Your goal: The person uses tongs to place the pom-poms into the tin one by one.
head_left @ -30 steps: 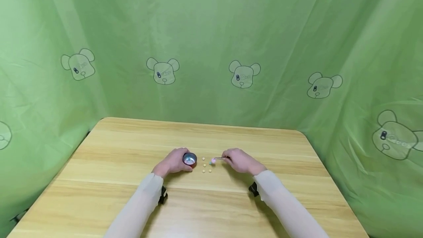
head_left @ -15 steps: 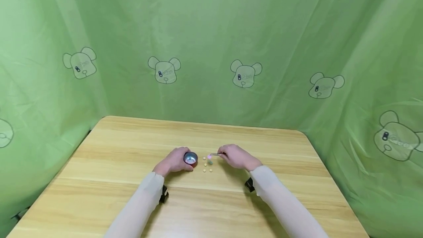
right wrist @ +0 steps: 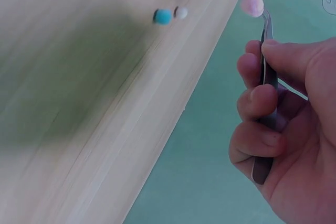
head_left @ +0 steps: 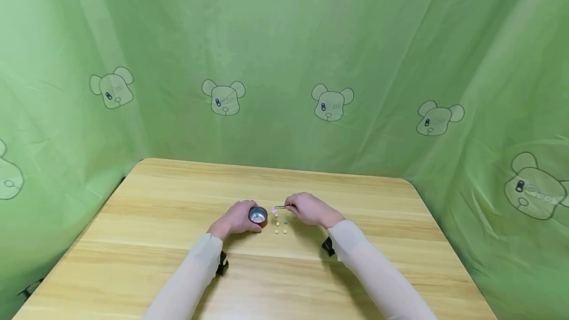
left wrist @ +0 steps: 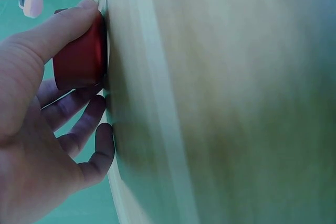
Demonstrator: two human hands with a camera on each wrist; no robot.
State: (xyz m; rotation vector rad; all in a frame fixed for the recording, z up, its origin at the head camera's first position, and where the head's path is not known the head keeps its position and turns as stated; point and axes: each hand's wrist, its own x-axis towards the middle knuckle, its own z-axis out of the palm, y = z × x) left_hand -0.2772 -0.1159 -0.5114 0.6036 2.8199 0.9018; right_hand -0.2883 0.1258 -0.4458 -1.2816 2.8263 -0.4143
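My left hand [head_left: 237,217] holds a small round red cup [left wrist: 80,59] from its left side, thumb and fingers around the wall. The cup stands upright on the table, and its silvery inside [head_left: 258,217] shows in the head view; whatever lies in it is too small to make out. In my right hand [head_left: 311,209] a pair of metal tweezers [right wrist: 269,74] is pinched between thumb and fingers. Their tips grip a pink ball [right wrist: 252,4], raised above the table just right of the cup. Below it lie several pale balls [head_left: 277,223] and one blue ball [right wrist: 163,16].
The light wooden table [head_left: 266,280] reaches out on all sides of the hands. Green curtains [head_left: 275,53] with bear-head prints hang behind it and along both sides. A black wrist device [head_left: 329,246] sits under the right sleeve.
My right hand has moved left with the tweezers, lifting the pink ball from beside the blue one toward the cup. The left hand keeps holding the cup in place.
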